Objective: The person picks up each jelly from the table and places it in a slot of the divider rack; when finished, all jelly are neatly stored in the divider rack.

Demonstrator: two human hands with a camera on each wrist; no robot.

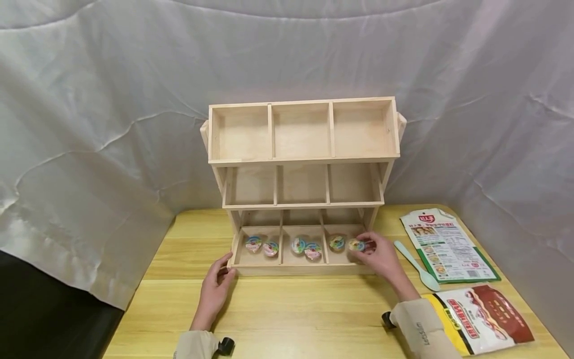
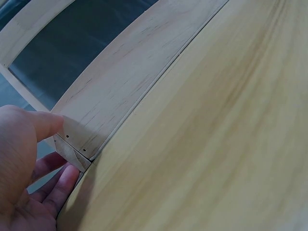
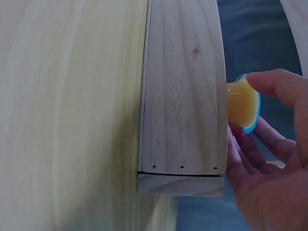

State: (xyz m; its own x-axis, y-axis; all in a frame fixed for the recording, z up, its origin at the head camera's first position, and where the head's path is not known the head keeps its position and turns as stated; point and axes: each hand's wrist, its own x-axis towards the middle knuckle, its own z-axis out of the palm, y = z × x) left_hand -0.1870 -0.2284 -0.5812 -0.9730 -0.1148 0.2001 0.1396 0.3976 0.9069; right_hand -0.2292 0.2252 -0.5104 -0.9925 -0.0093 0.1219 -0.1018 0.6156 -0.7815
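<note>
A three-tier wooden rack (image 1: 302, 162) has three compartments per tier. My right hand (image 1: 380, 255) pinches a small jelly cup (image 1: 356, 245) at the bottom tier's right compartment. In the right wrist view this jelly cup (image 3: 243, 103) is yellow with a blue rim, showing just above the front board (image 3: 185, 91). Beside it in that compartment lies another jelly cup (image 1: 337, 243). Two more jelly cups sit in each of the middle and left compartments. My left hand (image 1: 215, 289) grips the bottom tier's left front corner, thumb on the front board (image 2: 103, 106), fingers round the side.
To the right of the rack lie a pale green spoon (image 1: 417, 267), a white and green packet (image 1: 450, 247) and a yellow, white and red packet (image 1: 484, 319). Grey cloth (image 1: 296, 55) hangs behind and at both sides of the wooden table (image 1: 287, 314).
</note>
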